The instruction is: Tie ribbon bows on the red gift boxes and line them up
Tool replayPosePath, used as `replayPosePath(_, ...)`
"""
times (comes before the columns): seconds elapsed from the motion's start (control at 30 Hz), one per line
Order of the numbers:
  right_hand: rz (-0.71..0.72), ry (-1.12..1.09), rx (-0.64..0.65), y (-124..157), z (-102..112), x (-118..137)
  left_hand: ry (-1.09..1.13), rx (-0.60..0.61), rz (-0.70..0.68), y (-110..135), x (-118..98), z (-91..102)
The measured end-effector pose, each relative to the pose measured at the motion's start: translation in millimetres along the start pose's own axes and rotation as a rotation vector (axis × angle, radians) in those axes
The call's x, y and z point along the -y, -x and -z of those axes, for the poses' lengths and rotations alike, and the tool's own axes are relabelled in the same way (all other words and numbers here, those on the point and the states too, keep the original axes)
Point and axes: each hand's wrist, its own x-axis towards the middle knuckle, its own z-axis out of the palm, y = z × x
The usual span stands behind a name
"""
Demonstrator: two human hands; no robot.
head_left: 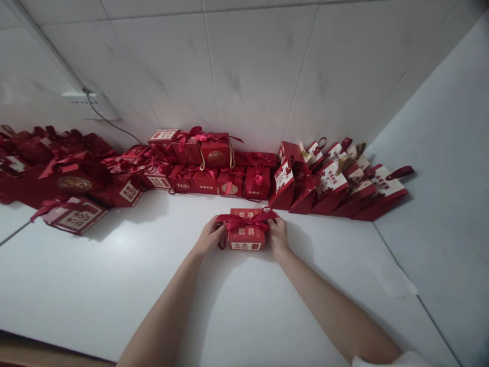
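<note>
Between my two hands a small red gift box (pixel 246 238) stands on the white tabletop (pixel 244 306). A dark red ribbon bow (pixel 248 221) is tied across its top, and white characters are printed on the face turned toward me. My left hand (pixel 211 236) grips the box's left side, close to one end of the bow. On the opposite side my right hand (pixel 278 234) holds the box near the ribbon's other end. Fingertips of both hands are partly hidden behind the box and ribbon.
Stacked red ribboned boxes (pixel 217 153) line the tiled wall behind. Triangular red boxes with loop handles (pixel 328 186) fill the right corner by a side panel (pixel 439 153). More red boxes (pixel 76 178) crowd the left, below a wall socket (pixel 91 105) with a cable.
</note>
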Motion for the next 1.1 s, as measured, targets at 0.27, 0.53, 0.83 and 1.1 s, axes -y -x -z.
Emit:
replayPosePath(0.27,0.041,-0.025,0.010,-12,6,74,0.553,0.036,-0.024,11,-46,32.3)
replayPosePath(0.53,0.075,0.068,0.075,-22,31,127,0.796,-0.006,-0.093,21,-55,45.5)
replayPosePath(0.83,-0.269,0.079,0.249,-27,50,144,0.832,-0.163,-0.049,13,-49,45.5)
replayPosePath(1.1,-0.079,0.945,0.441,-22,55,133,0.677,-0.158,0.140,4,-37,46.4)
